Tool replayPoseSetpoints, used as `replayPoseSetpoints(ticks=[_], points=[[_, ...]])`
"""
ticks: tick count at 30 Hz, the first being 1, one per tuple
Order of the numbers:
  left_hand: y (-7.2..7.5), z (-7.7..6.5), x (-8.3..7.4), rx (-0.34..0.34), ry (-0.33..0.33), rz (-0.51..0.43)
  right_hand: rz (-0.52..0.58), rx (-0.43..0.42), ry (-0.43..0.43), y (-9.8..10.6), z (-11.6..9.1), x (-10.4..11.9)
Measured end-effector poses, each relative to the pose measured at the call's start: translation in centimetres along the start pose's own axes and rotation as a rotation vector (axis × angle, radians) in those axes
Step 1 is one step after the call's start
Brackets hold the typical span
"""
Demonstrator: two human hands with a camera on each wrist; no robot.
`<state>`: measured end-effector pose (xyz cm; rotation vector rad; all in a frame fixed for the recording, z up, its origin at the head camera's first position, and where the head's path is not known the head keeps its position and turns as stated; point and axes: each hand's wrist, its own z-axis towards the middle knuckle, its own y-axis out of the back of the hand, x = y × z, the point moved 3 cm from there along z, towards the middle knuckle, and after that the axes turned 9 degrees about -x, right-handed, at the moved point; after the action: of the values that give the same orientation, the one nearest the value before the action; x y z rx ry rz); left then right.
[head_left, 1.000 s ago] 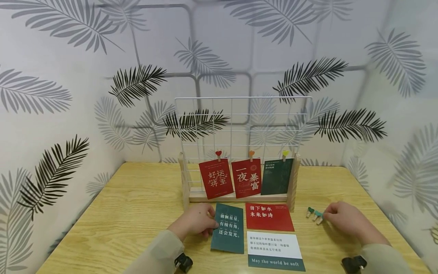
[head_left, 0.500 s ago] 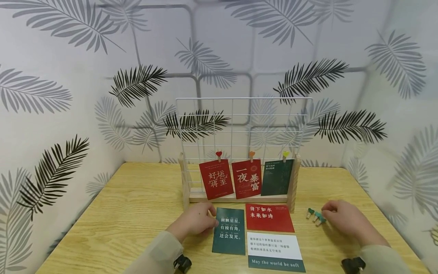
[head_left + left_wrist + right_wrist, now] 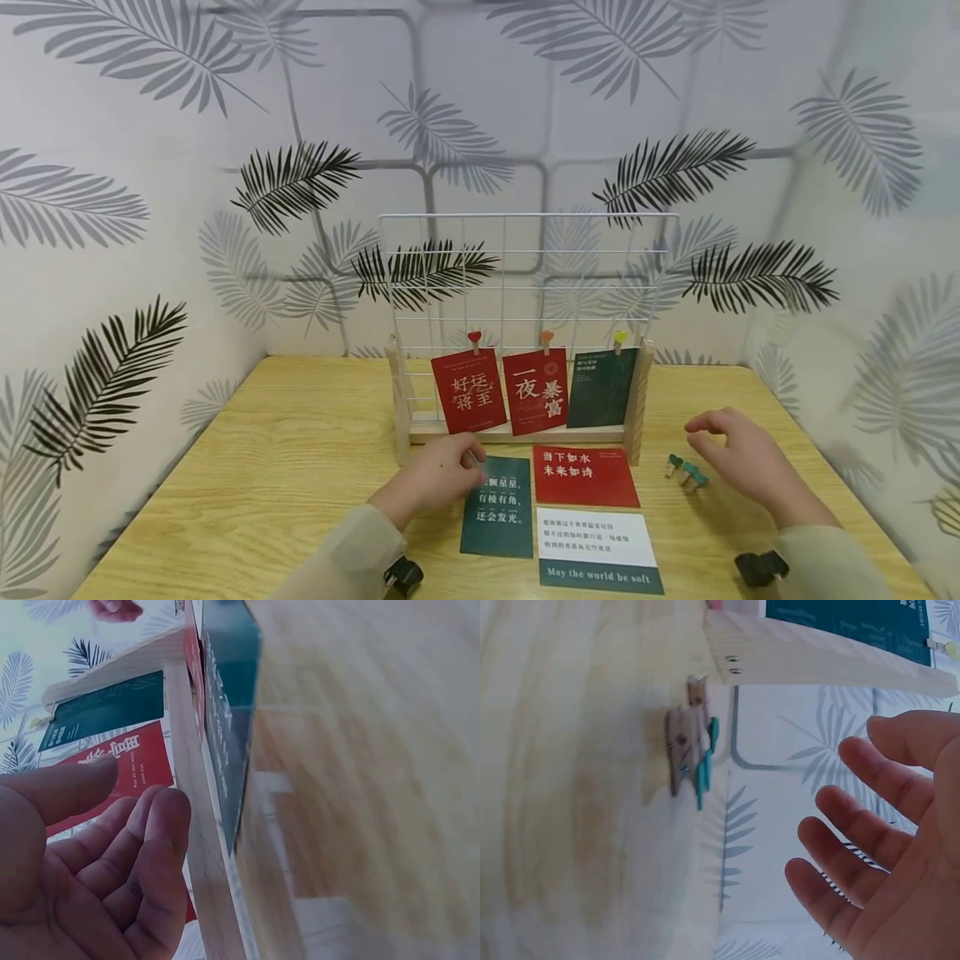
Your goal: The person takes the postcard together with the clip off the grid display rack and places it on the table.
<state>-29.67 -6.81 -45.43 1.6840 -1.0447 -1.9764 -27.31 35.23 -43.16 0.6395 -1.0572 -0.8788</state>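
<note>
My left hand (image 3: pixel 437 476), fingers loosely bent, hovers over the upper left corner of a dark green card (image 3: pixel 497 517). Nothing shows between its thumb and fingertips in the left wrist view. On the table's right side, my right hand (image 3: pixel 738 457) is raised with fingers apart and holds nothing. Just left of it lie several small clothespins (image 3: pixel 686 746) with green and teal tops. A red card (image 3: pixel 585 479) and a white card with a green band (image 3: pixel 600 546) lie beside the green one.
A white wire grid rack (image 3: pixel 525 283) with wooden feet stands behind the cards. Clipped to it are two red cards (image 3: pixel 470 392) and a dark green card (image 3: pixel 600 387), under heart-topped clothespins (image 3: pixel 475 339). The wooden table (image 3: pixel 262 467) meets a leaf-patterned wall covering (image 3: pixel 480 108).
My right hand has lifted off the clothespins, and its fingers have spread. My left hand has shifted slightly right and up, from the green card's left edge to over its corner.
</note>
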Motion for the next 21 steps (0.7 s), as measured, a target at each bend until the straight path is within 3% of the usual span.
replayPoseSetpoints(ticks=[6, 15, 21], points=[[0.1, 0.5, -0.8, -0.036, -0.012, -0.034, 0.038, -0.096, 0.052, 0.9, 0.6, 2.1], [0.1, 0.7, -1.8, -0.089, -0.071, -0.047, 0.062, -0.155, 0.086, 1.8, 2.0, 4.4], [-0.1, 1.2, -2.7, -0.088, -0.098, -0.075, 0.069, -0.205, 0.113, 2.1, 2.8, 5.5]])
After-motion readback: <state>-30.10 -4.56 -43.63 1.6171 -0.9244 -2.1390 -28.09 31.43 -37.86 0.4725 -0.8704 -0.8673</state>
